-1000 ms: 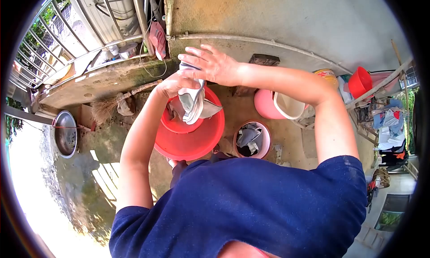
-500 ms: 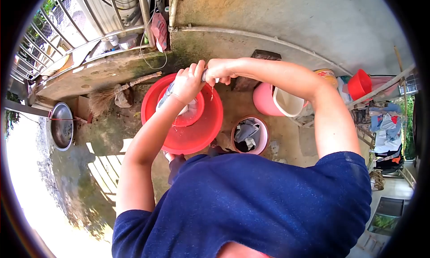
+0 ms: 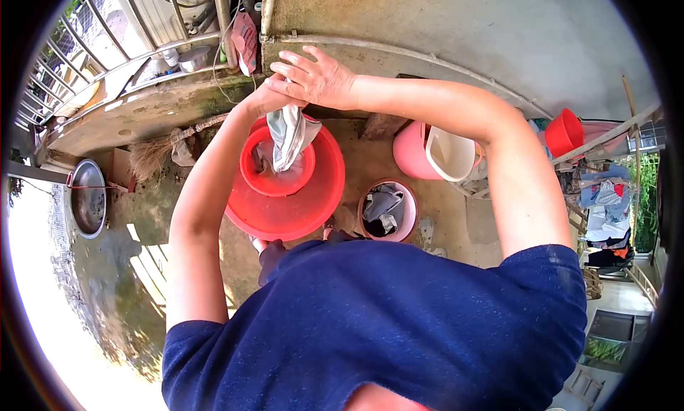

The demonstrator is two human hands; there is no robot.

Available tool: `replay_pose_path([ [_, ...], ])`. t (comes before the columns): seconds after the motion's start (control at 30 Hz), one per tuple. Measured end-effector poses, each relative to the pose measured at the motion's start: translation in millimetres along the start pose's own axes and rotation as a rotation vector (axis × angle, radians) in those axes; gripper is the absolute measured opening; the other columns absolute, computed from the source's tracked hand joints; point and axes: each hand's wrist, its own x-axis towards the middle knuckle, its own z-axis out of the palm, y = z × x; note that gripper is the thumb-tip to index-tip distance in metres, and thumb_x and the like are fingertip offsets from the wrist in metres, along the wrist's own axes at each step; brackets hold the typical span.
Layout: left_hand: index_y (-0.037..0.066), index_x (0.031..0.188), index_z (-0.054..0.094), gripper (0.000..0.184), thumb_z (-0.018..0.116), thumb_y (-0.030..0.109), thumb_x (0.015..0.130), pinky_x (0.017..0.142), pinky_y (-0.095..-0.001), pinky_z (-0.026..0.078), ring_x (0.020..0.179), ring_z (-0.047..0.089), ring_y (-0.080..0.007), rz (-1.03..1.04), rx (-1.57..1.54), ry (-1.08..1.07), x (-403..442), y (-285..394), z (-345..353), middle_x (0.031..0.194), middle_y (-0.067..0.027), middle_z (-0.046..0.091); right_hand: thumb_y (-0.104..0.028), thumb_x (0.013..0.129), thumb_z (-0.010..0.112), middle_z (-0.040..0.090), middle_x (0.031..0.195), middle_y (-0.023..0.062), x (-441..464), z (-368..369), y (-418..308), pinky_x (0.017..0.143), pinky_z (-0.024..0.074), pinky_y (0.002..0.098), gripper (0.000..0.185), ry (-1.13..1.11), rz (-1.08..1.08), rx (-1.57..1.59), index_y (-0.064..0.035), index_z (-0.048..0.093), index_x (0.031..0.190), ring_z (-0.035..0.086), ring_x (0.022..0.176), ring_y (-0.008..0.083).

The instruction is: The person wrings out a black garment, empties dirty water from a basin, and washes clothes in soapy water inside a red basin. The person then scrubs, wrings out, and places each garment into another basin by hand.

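Observation:
A wet, pale grey-and-white cloth (image 3: 291, 136) hangs bunched and creased from my left hand (image 3: 265, 99), whose fingers are closed round its top. Its lower end reaches down into a small red basin (image 3: 308, 174), which sits inside a large red tub (image 3: 313, 215). Over the left hand lies my right hand (image 3: 319, 79), fingers stretched and spread, touching it or just above it. The right fingers are not wrapped round the cloth. The cloth's upper end is hidden by the hands.
A pail (image 3: 411, 222) with dark and grey clothes stands right of the tub, near a pink bucket (image 3: 411, 151). At the left are a metal basin (image 3: 89, 201) and a straw broom (image 3: 151, 160). A wall (image 3: 456, 19) with a pipe runs behind.
The cloth was twisted tight between both hands with water running off. Now it hangs looser from my left hand, and my right hand has opened. Both hands have shifted left and up.

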Motion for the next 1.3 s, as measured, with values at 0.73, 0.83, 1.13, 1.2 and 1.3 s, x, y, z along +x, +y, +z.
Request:
replay_pose_path([
  [0.73, 0.011, 0.084, 0.049, 0.026, 0.064, 0.018, 0.064, 0.058, -0.0381, 0.045, 0.07, 0.058, -0.0275, 0.052, 0.543, 0.778, -24, -26, 107, 0.074, -0.0076, 0.058, -0.015, 0.07, 0.05, 0.032, 0.046, -0.0066, -37, -36, -75, 0.033, 0.0203, 0.0206, 0.019, -0.216, 2.125, 2.613, -0.0142, 0.037, 0.057, 0.025, 0.031, 0.0036],
  [0.83, 0.012, 0.091, 0.05, 0.032, 0.066, 0.022, 0.066, 0.067, -0.0367, 0.043, 0.08, 0.056, -0.024, 0.023, 0.543, 0.928, -14, -39, 110, 0.081, -0.0045, 0.056, -0.015, 0.071, 0.05, 0.033, 0.047, -0.0075, -23, -16, -112, 0.034, 0.0222, 0.02, 0.016, 0.626, 1.91, 2.919, -0.0132, 0.04, 0.059, 0.025, 0.031, 0.0029],
  [1.13, 0.004, 0.093, 0.054, 0.027, 0.067, 0.009, 0.069, 0.07, -0.0284, 0.047, 0.076, 0.06, -0.016, 0.216, 0.117, 1.039, -3, -39, 53, 0.083, -0.0055, 0.062, -0.068, 0.075, 0.043, 0.059, 0.094, 0.0177, -50, 15, -124, 0.047, 0.0462, 0.0267, 0.075, 0.642, 1.651, 2.939, 0.003, 0.05, 0.099, 0.061, 0.078, 0.0273],
  [1.2, 0.005, 0.091, 0.054, 0.022, 0.063, 0.009, 0.072, 0.071, -0.0273, 0.045, 0.076, 0.058, -0.0159, 0.153, 0.209, 1.11, -5, -34, 48, 0.083, -0.0059, 0.06, -0.074, 0.072, 0.038, 0.056, 0.101, 0.0217, -64, 33, -159, 0.052, 0.0488, 0.0289, 0.09, 0.64, 1.859, 3.07, 0.0075, 0.045, 0.108, 0.059, 0.087, 0.0304],
  [1.3, 0.004, 0.085, 0.053, 0.012, 0.061, 0.01, 0.078, 0.067, -0.0265, 0.042, 0.073, 0.053, -0.0138, 0.095, 0.31, 1.067, -22, -39, 62, 0.079, -0.0039, 0.055, -0.078, 0.068, 0.036, 0.045, 0.119, 0.0227, -56, 73, -197, 0.082, 0.0438, 0.0429, 0.102, 0.625, 1.907, 3.127, 0.0093, 0.033, 0.12, 0.049, 0.106, 0.0345],
])
